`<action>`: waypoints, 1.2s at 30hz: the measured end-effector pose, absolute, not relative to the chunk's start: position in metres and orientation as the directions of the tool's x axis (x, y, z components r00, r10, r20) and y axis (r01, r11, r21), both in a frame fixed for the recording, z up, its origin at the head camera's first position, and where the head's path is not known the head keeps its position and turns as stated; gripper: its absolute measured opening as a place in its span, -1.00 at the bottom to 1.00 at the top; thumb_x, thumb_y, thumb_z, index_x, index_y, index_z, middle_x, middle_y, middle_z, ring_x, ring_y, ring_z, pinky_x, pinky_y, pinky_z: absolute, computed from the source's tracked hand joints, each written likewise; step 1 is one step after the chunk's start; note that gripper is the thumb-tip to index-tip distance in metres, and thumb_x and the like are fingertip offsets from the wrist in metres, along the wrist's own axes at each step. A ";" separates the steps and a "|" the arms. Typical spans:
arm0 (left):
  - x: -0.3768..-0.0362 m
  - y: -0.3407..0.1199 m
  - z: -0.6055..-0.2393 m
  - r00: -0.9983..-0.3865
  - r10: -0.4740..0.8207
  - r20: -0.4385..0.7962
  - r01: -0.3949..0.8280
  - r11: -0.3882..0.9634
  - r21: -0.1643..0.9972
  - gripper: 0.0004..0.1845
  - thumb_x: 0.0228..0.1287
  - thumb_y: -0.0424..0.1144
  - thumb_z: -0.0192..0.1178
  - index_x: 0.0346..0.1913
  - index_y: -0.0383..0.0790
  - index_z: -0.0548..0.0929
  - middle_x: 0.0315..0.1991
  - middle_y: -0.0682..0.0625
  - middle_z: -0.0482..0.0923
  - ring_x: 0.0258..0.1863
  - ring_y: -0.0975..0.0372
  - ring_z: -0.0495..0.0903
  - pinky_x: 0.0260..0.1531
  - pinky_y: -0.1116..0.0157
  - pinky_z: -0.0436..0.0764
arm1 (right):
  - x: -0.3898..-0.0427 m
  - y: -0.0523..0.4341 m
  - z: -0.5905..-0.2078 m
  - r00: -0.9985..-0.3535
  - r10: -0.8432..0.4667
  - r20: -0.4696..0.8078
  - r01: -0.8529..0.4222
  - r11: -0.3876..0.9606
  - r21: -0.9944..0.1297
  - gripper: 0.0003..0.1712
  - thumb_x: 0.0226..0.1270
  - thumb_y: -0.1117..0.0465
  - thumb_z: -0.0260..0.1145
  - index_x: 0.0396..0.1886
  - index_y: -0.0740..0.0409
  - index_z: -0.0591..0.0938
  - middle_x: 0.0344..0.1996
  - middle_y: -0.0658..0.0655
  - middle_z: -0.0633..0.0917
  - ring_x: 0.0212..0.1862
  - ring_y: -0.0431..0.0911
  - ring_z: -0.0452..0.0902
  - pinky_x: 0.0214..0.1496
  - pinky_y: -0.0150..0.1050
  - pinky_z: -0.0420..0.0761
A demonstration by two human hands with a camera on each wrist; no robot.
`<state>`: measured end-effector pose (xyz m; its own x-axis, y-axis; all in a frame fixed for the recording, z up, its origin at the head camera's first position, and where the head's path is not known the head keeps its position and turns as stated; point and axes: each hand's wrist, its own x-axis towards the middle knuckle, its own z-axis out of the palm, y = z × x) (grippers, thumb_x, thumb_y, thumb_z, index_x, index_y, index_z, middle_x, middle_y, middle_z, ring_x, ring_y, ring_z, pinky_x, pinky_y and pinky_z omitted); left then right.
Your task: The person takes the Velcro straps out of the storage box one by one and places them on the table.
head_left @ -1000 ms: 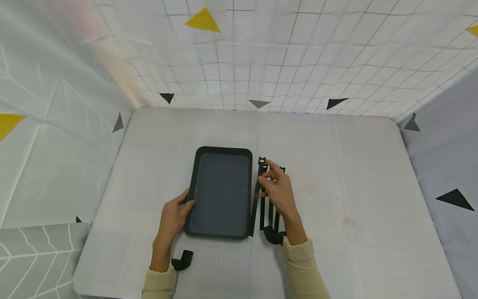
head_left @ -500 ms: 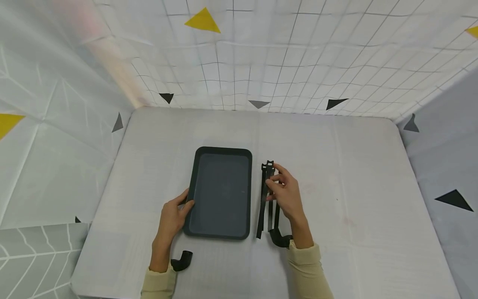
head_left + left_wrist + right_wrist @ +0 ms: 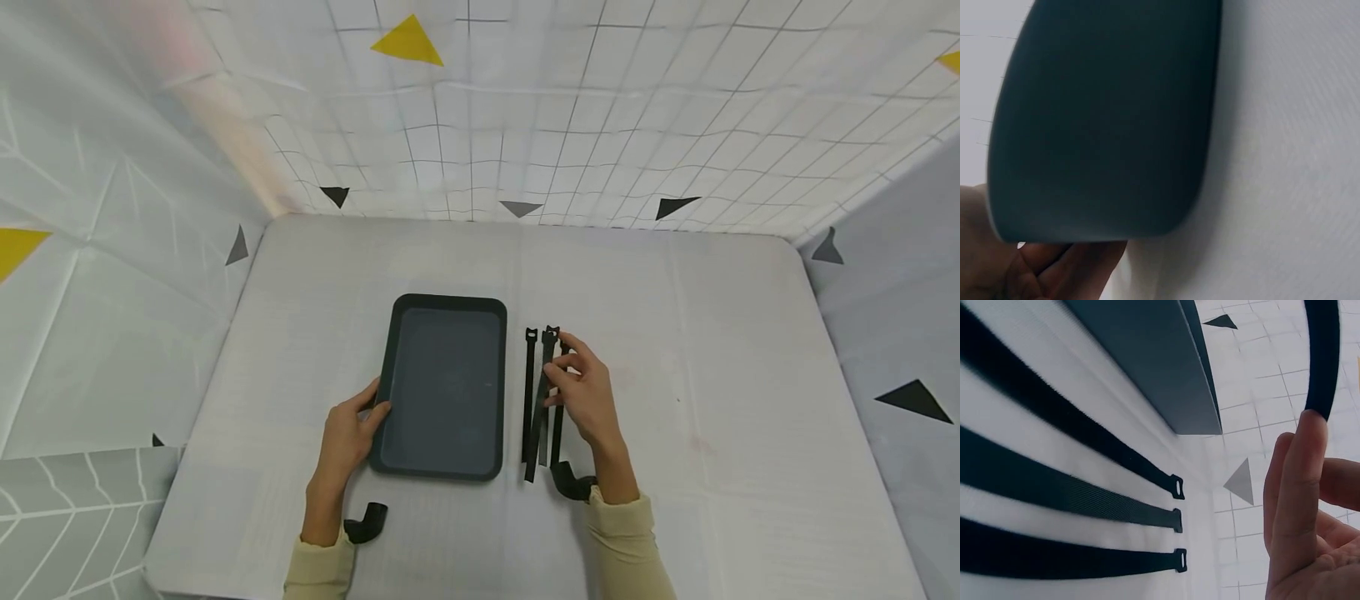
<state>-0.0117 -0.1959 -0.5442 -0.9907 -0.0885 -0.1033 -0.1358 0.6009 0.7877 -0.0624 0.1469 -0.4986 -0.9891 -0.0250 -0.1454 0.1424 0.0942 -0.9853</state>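
A dark rectangular tray (image 3: 442,387) lies on the white table. My left hand (image 3: 372,403) grips its near left rim, thumb on top; in the left wrist view the fingers (image 3: 1063,269) curl below the tray (image 3: 1104,119). My right hand (image 3: 560,372) pinches a black strap (image 3: 542,400) near its upper end, just right of the tray. That strap slants over other black straps (image 3: 529,392) lying flat. The right wrist view shows three flat straps (image 3: 1072,500) beside the tray (image 3: 1147,356), with the held strap (image 3: 1322,356) raised at my fingertips (image 3: 1300,462).
The white table (image 3: 712,350) is walled by patterned white sheets at the back and both sides. A short black curved piece (image 3: 366,520) sits by my left wrist, another (image 3: 570,483) by my right wrist.
My right hand has carried the pinched strap rightward, from against the tray's right edge to over the flat straps. The left hand and tray have stayed put.
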 end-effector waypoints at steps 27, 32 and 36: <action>-0.012 -0.194 -0.544 -0.990 -0.102 -0.101 -0.143 0.612 0.778 -0.46 0.34 -0.27 0.29 0.35 -0.28 0.48 0.06 -0.29 0.62 0.18 -0.14 0.51 0.15 -0.11 0.44 | -0.050 0.159 -0.485 -0.986 -0.005 -0.169 0.166 0.164 -0.972 -0.35 0.39 0.48 0.20 0.45 0.36 0.28 -0.25 0.40 0.60 -0.50 0.20 0.59 -0.43 0.08 0.67; -0.011 -0.195 -0.544 -0.989 -0.102 -0.111 -0.151 0.611 0.777 -0.46 0.35 -0.24 0.29 0.35 -0.26 0.48 0.07 -0.28 0.63 0.18 -0.12 0.51 0.16 -0.09 0.44 | -0.046 0.161 -0.484 -0.984 -0.004 -0.180 0.177 0.159 -0.971 -0.34 0.38 0.48 0.20 0.45 0.39 0.27 -0.25 0.38 0.60 -0.53 0.05 0.59 -0.47 -0.06 0.69; -0.011 -0.195 -0.542 -0.988 -0.098 -0.117 -0.153 0.605 0.782 -0.46 0.36 -0.22 0.28 0.35 -0.26 0.48 0.07 -0.28 0.62 0.19 -0.13 0.51 0.17 -0.09 0.43 | -0.044 0.163 -0.484 -0.984 0.019 -0.180 0.180 0.185 -0.966 -0.36 0.38 0.50 0.19 0.43 0.38 0.29 -0.24 0.43 0.59 -0.51 0.11 0.62 -0.45 0.05 0.67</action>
